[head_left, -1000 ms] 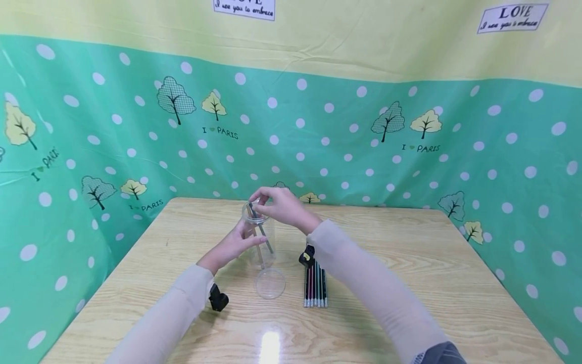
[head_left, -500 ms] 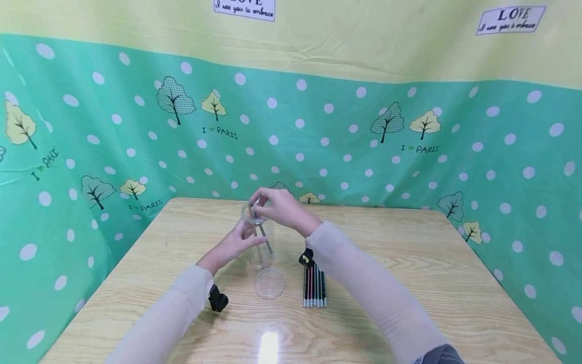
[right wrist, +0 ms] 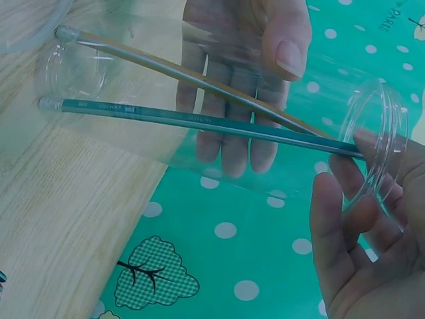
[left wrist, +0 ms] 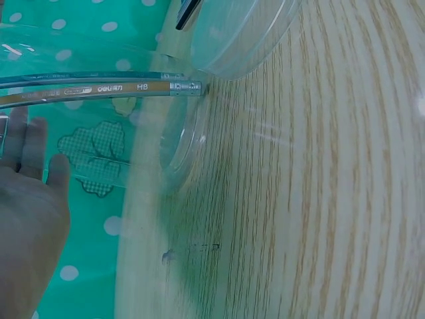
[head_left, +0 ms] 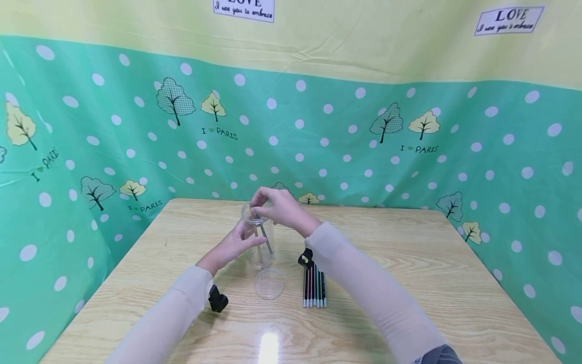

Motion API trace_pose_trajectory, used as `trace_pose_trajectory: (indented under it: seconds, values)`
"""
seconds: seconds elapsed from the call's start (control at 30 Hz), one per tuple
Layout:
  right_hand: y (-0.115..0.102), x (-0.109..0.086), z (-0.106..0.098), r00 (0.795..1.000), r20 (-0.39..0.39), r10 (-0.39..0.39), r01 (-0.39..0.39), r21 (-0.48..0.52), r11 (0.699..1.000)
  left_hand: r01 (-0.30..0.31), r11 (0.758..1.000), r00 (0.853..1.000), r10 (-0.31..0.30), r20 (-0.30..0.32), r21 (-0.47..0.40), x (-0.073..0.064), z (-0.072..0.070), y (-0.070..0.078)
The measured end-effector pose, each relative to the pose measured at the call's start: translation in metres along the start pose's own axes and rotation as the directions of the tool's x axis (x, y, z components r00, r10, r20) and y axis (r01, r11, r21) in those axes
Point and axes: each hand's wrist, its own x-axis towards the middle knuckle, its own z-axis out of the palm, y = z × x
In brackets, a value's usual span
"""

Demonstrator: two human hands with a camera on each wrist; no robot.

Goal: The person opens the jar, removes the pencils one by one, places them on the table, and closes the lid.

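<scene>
A clear plastic jar (head_left: 252, 257) stands upright on the table, its mouth without a lid. My left hand (head_left: 232, 245) grips it from the left, fingers behind and thumb across the front. Two pencils lean inside, eraser ends down: a gold-brown pencil (right wrist: 199, 81) marked HB in the left wrist view, and a green pencil (right wrist: 192, 121). Over the rim, my right hand (head_left: 284, 207) has its thumb and fingertips in the mouth, pinching the upper end of the green pencil. Their upper tips are hidden by my fingers in the head view.
A round clear lid (head_left: 270, 283) lies in front of the jar. To its right is a row of several dark pencils (head_left: 314, 288), erasers toward me, partly under the right wrist's black camera (head_left: 306, 258). A polka-dot curtain (head_left: 300, 131) hangs behind the table (head_left: 382, 253).
My right fingertips have dipped slightly lower into the jar's mouth, and the green pencil has sunk a little with them. My left hand keeps its grip; jar and lid stay in place.
</scene>
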Motion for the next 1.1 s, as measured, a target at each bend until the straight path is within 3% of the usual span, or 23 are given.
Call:
trace_pose_trajectory:
  seconds: [0.27, 0.67, 1.1]
  values:
    - [0.0022, 0.0, 0.002, 1.0, -0.003, 0.031, -0.031, 0.051, 0.998, 0.015, 1.0, 1.0, -0.015, -0.008, 0.015, 0.0, 0.0008, -0.0018]
    - [0.0073, 0.0, 0.0052, 0.998, -0.067, -0.01, 0.014, 0.062, 0.998, -0.021, 1.0, 1.0, 0.021, -0.008, 0.008, 0.0003, 0.0007, -0.002]
    - [0.0068, 0.0026, -0.0002, 0.995, -0.081, -0.056, 0.056, -0.012, 0.998, -0.019, 1.0, 1.0, 0.019, -0.009, 0.006, 0.0008, 0.0014, 0.0013]
